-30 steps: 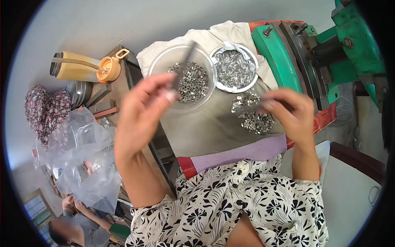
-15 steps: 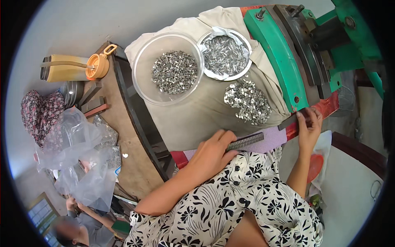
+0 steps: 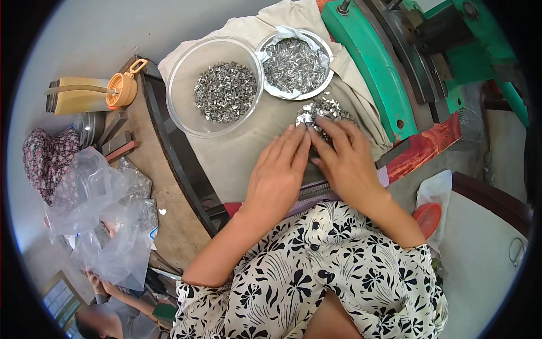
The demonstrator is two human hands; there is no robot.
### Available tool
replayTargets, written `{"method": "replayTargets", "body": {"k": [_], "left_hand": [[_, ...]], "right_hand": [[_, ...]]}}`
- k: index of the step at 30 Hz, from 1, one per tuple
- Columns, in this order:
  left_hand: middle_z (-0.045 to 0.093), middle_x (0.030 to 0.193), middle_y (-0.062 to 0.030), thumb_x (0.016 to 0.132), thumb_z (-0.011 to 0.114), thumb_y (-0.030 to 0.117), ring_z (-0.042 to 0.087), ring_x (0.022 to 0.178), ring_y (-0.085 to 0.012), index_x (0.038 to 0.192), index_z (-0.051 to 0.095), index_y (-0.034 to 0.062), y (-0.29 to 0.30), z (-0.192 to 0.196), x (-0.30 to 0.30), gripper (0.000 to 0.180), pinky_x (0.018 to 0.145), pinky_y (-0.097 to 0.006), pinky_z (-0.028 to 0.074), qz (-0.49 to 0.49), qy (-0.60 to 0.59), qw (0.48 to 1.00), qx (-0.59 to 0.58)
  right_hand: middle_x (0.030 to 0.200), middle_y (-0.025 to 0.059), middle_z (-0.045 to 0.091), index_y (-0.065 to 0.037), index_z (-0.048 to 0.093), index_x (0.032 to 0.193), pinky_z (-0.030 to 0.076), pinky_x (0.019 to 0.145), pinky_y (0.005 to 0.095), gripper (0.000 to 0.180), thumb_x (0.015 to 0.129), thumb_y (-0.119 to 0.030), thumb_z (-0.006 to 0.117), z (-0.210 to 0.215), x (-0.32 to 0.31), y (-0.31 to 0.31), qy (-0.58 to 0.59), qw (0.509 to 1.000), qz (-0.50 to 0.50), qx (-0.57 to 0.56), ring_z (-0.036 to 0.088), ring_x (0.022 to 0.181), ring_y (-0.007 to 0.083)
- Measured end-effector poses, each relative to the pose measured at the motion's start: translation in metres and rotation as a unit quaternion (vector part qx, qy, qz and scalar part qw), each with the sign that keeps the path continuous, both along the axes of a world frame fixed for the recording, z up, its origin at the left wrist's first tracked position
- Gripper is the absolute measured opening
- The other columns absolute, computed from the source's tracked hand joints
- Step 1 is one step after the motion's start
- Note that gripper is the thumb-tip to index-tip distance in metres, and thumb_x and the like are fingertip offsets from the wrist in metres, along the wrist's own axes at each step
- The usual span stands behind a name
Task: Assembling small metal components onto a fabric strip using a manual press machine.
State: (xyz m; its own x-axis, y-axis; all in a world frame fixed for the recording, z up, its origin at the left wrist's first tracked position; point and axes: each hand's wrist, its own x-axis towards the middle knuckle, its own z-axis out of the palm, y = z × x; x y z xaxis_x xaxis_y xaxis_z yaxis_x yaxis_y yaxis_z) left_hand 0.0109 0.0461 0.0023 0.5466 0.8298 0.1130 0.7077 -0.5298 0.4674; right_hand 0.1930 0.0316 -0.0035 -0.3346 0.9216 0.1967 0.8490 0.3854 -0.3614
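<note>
Just above centre frame, both flat, open hands, left hand (image 3: 278, 176) and right hand (image 3: 344, 161), are touching the loose metal-piece pile (image 3: 323, 111), gripping nothing; fingertips pointing up-frame.

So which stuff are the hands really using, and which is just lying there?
In use: left hand and right hand on the loose pile of small metal pieces; clear bowl of pieces; metal dish of pieces.
Lying about: yellow bottle; plastic bags; flowered cloth.
</note>
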Motion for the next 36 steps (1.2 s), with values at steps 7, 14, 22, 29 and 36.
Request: {"method": "replayTargets", "body": {"k": [7, 14, 22, 29, 36], "left_hand": [[0.062, 0.123, -0.012, 0.085, 0.062, -0.003, 0.067, 0.103, -0.0311, 0.11, 0.068, 0.0019, -0.016, 0.006, -0.027, 0.027, 0.086, -0.04, 0.056, 0.065, -0.121, 0.984, -0.11], [0.061, 0.103, -0.0103, 0.081, 0.07, -0.001, 0.065, 0.085, -0.0315, 0.099, 0.069, 0.0031, 0.009, 0.006, -0.018, 0.018, 0.073, -0.043, 0.052, 0.091, -0.123, 0.983, -0.099], [0.063, 0.095, -0.0072, 0.076, 0.074, 0.0, 0.065, 0.082, -0.0284, 0.092, 0.07, 0.0035, 0.018, 0.0, -0.006, 0.016, 0.072, -0.038, 0.052, 0.081, -0.076, 0.993, -0.031], [0.062, 0.092, -0.0059, 0.075, 0.075, 0.005, 0.062, 0.08, -0.0282, 0.088, 0.068, 0.0058, 0.006, 0.006, -0.01, 0.014, 0.072, -0.04, 0.05, 0.066, -0.064, 0.995, -0.025], [0.059, 0.094, -0.0073, 0.081, 0.071, 0.006, 0.062, 0.083, -0.0285, 0.092, 0.065, 0.0056, -0.003, 0.007, -0.025, 0.013, 0.074, -0.041, 0.05, 0.077, -0.061, 0.991, -0.088]], "right_hand": [[0.122, 0.0055, 0.064, -0.015, 0.077, 0.096, 0.04, 0.097, 0.042, 0.029, 0.068, -0.006, 0.08, 0.005, 0.023, -0.001, 0.1, 0.995, -0.011, 0.022, 0.051, 0.113, 0.0328], [0.105, 0.0045, 0.063, -0.01, 0.073, 0.085, 0.042, 0.091, 0.0407, 0.02, 0.067, -0.007, 0.082, 0.011, 0.017, 0.011, 0.135, 0.991, -0.014, 0.01, 0.051, 0.105, 0.0314], [0.106, 0.0022, 0.06, -0.007, 0.067, 0.082, 0.042, 0.09, 0.0431, 0.015, 0.071, -0.013, 0.075, 0.0, -0.008, 0.02, 0.068, 0.997, 0.034, 0.029, 0.051, 0.111, 0.0281], [0.102, -0.0014, 0.061, -0.01, 0.068, 0.079, 0.037, 0.096, 0.0421, 0.016, 0.07, -0.017, 0.079, -0.003, -0.002, 0.011, 0.061, 0.996, 0.044, 0.047, 0.053, 0.111, 0.0245], [0.101, 0.0004, 0.061, -0.011, 0.069, 0.079, 0.034, 0.093, 0.0445, 0.018, 0.07, -0.018, 0.082, 0.005, -0.006, 0.011, 0.057, 0.998, -0.025, 0.01, 0.051, 0.111, 0.0288]]}}
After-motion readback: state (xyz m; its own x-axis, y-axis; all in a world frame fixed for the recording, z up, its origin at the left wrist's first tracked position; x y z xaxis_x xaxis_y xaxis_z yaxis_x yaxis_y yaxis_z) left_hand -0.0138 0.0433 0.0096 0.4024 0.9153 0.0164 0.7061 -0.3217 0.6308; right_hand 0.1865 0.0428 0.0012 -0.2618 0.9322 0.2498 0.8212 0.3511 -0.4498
